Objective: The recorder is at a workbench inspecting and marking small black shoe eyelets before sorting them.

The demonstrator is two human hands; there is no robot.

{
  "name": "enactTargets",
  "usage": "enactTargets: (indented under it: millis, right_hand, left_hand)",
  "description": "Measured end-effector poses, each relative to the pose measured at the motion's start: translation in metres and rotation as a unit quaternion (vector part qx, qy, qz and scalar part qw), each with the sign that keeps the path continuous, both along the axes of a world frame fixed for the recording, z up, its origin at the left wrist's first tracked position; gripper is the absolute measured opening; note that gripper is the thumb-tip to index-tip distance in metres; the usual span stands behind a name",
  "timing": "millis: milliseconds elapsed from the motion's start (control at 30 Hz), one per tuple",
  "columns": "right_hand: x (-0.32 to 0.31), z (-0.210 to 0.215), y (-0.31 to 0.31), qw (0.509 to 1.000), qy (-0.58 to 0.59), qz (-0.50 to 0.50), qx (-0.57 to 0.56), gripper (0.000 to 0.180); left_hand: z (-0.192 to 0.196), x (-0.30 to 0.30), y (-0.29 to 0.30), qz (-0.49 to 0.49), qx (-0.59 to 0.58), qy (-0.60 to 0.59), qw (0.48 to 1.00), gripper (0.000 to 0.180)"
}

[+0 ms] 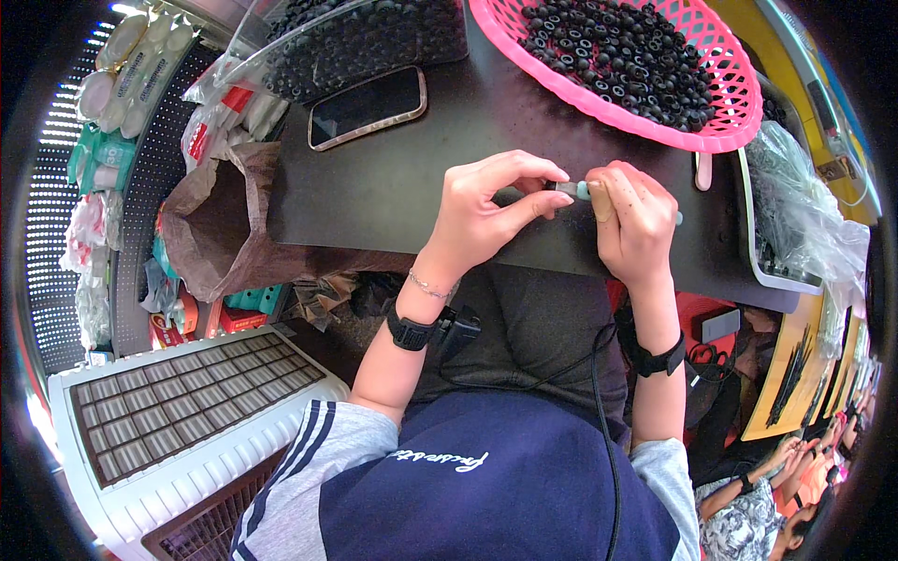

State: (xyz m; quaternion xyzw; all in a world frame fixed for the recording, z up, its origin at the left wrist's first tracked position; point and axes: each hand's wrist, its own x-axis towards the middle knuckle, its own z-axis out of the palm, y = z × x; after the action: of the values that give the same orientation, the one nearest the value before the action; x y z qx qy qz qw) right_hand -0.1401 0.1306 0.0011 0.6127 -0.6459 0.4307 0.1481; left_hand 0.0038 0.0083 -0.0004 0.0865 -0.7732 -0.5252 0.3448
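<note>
My left hand (486,210) and my right hand (634,224) meet over the dark table (374,187). My right hand grips a small pale teal tool (585,191) whose metal tip points left. The thumb and forefinger of my left hand pinch at that metal tip; whatever small part they hold is hidden by the fingers. Behind my hands, a pink plastic basket (720,131) holds several small black rings. Both wrists wear black bands.
A phone (367,106) lies face up at the table's back left, beside a clear container (365,37) of black rings. A brown bag (220,229) hangs off the left edge. A white crate (178,411) stands lower left. Clear plastic bags (804,215) and another person's hands (795,458) are at right.
</note>
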Motion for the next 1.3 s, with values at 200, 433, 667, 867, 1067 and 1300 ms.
enactTargets:
  millis: [200,433,667,867,1067,1300]
  right_hand:
    - [-0.0005,-0.0003,0.0006,0.999,-0.029,-0.013,-0.022,0.008]
    - [0.0003,-0.0045,0.0002,0.994,-0.104,-0.006,-0.043,0.007]
    - [0.0004,-0.0049,-0.0006,0.993,-0.11,-0.013,-0.041,0.008]
    - [0.0007,-0.0048,-0.001,0.993,-0.109,-0.017,-0.037,0.009]
    - [-0.0007,-0.0032,-0.0002,0.994,-0.093,0.027,-0.055,0.011]
    - [-0.0021,0.0003,0.0001,0.996,-0.039,0.067,-0.047,0.02]
  left_hand:
    - [0.0025,0.0013,0.0012,0.004,0.005,0.002,1.0,0.025]
    - [-0.0033,0.0008,-0.0031,-0.004,-0.019,0.008,1.0,0.026]
    - [-0.0008,0.0014,-0.002,-0.023,0.006,0.018,1.0,0.017]
    - [-0.0022,0.0011,-0.0026,-0.027,0.022,0.031,0.999,0.013]
    - [-0.0046,0.0006,-0.0021,-0.023,0.051,0.041,0.998,0.019]
    - [-0.0026,0.0007,-0.0035,-0.008,-0.001,0.026,1.0,0.027]
